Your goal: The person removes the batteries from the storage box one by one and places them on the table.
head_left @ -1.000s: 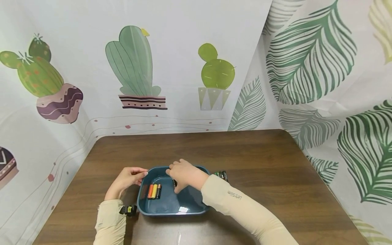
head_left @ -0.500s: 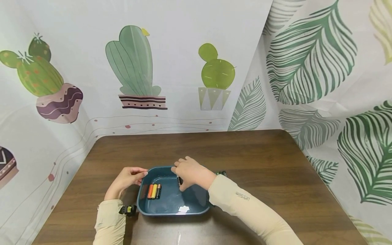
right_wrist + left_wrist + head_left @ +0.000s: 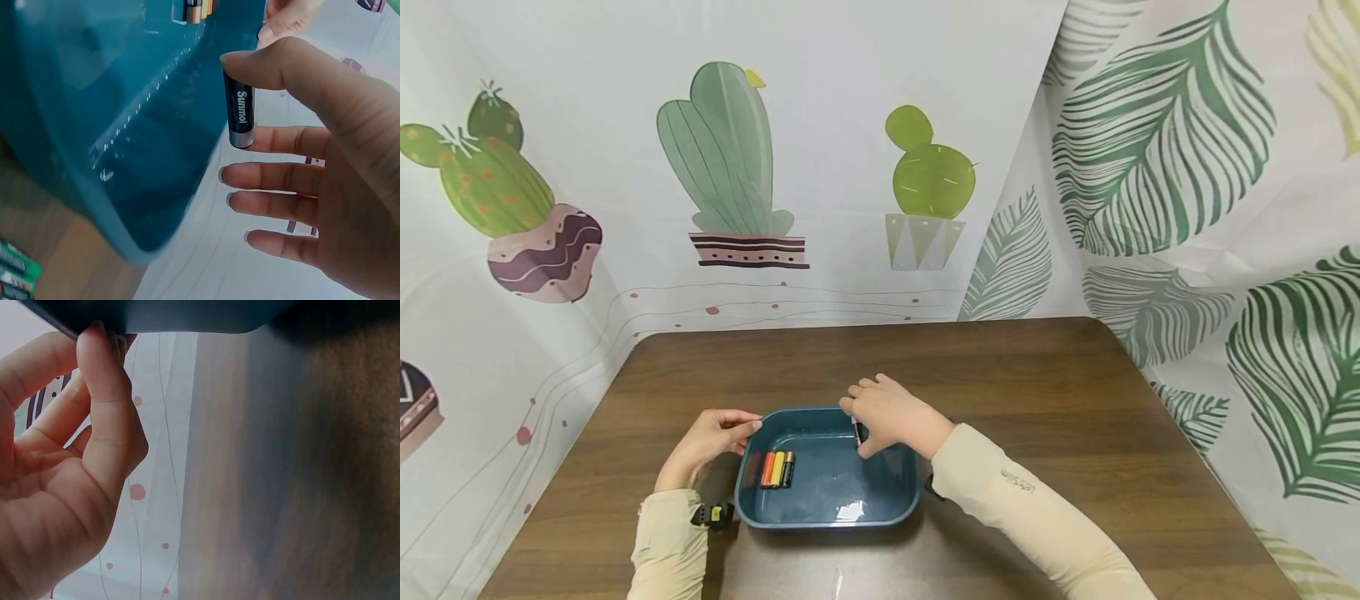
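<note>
A dark blue tray (image 3: pixel 831 492) stands on the table. My left hand (image 3: pixel 715 437) pinches its far left rim between thumb and fingers; in the left wrist view the thumb (image 3: pixel 106 381) presses the tray's edge (image 3: pixel 181 315). Over the tray's far right part, my right hand (image 3: pixel 895 414) holds a black battery (image 3: pixel 240 112), marked "Sunmol" and silver at one end, between thumb and index finger. The other fingers stretch out apart from it. Inside the tray, at the left, orange, yellow and black batteries (image 3: pixel 777 469) lie side by side.
Green and black batteries (image 3: pixel 17 272) lie on the table outside the tray's right side, mostly hidden by my right arm in the head view. The brown table (image 3: pixel 1045 375) ends at a cloth backdrop (image 3: pixel 842 167) printed with cacti and leaves.
My right hand has moved right and slightly away from me, carrying the black battery toward the tray's far right side. My left hand and the tray have stayed in place.
</note>
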The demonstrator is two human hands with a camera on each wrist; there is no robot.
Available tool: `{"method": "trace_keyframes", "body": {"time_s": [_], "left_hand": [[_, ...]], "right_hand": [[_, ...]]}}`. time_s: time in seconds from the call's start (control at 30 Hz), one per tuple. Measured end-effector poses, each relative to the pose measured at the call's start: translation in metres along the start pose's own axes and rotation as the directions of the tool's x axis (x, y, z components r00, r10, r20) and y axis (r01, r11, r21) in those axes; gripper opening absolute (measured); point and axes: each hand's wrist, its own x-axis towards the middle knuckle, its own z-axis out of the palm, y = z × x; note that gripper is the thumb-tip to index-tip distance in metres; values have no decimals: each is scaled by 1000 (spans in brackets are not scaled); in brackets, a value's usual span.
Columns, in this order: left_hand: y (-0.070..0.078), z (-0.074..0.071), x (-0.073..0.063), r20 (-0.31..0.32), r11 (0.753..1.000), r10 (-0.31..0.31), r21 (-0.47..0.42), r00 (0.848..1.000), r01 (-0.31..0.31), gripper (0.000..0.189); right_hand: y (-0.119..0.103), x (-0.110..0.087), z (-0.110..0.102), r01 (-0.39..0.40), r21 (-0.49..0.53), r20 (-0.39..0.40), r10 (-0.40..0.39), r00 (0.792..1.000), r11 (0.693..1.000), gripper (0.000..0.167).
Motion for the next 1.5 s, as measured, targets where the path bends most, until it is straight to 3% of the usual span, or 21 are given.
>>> {"method": "trace_keyframes", "body": {"time_s": [0.23, 0.77, 1.5], "left_hand": [[0, 1, -1, -19, 1000, -10, 14, 1000, 10, 30], [0, 1, -2, -15, 1000, -3, 15, 1000, 3, 31], [1, 1, -1, -17, 1000, -5, 11, 1000, 5, 30]], "right_hand": [[13, -10, -4, -29, 11, -9, 29, 1000, 1000, 59], [40, -32, -3, -70, 67, -18, 71, 997, 995, 49], [76, -66, 19, -128, 126, -22, 131, 991, 984, 42]]}}
